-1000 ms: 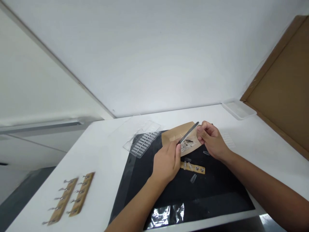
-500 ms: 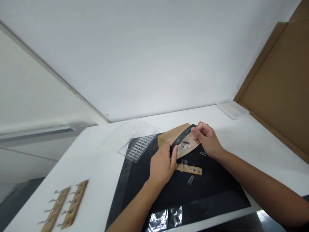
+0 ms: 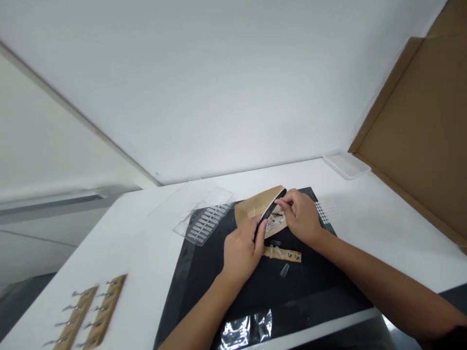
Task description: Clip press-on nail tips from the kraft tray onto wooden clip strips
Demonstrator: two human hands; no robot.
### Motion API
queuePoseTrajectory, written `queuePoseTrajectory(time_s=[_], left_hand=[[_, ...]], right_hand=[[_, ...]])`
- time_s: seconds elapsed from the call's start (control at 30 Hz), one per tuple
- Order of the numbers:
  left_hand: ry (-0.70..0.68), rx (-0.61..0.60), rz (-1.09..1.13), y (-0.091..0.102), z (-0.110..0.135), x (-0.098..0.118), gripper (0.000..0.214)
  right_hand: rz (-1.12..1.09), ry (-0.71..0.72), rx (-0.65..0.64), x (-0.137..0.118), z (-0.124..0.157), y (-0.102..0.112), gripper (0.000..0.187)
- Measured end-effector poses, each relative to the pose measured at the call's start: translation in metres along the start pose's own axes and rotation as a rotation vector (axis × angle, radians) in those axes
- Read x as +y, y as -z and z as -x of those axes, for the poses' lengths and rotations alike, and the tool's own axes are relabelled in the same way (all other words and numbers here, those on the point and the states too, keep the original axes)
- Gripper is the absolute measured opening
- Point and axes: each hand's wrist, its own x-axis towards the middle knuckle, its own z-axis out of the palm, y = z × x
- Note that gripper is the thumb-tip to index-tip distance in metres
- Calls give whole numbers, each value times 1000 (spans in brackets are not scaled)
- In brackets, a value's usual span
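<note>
My left hand (image 3: 241, 248) is closed around the lower end of a black nail file (image 3: 270, 208), which slants up to the right with its pale edge showing. Against the file's upper part, the fingers of my right hand (image 3: 301, 214) are pinched together; whatever may be between them is too small to make out. Beneath both hands lies an open brown paper pouch (image 3: 251, 204) with small dark and pale bits in it. Closer to me, a wooden strip with metal studs (image 3: 292, 256) has clear false nail tips on it, and a loose nail tip (image 3: 284, 270) lies beside it.
A black mat (image 3: 204, 287) covers the middle of the white table. Clear plastic trays of nail tips (image 3: 207, 223) stand at its back left. Two wooden strips with metal clips (image 3: 105, 311) lie at front left. A clear container (image 3: 346, 165) sits at back right by a cardboard panel (image 3: 419, 131).
The nail file has turned from its broad face to more edge-on. My right hand has shifted left and slightly down along it. The whole view has moved a little.
</note>
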Motion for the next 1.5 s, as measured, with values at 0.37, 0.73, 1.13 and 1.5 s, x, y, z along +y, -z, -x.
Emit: queuePoseTrajectory(time_s=[0.37,0.73,1.13,1.5], left_hand=[[-67,111,-41,-8,0,-7,25],[-119,219,-59,-6,0,-2,20],[-80,200,-39,-7,1,-3,21],[-91,251,-50,-5,1,1,20]], right_hand=[[58,179,-63,-11,-4,-12,37],[-34,138,-50,-6,-9,-15,37],[-28,119,-63,-9,-10,-15,32],[-47,111,-78,-15,-12,-10,32]])
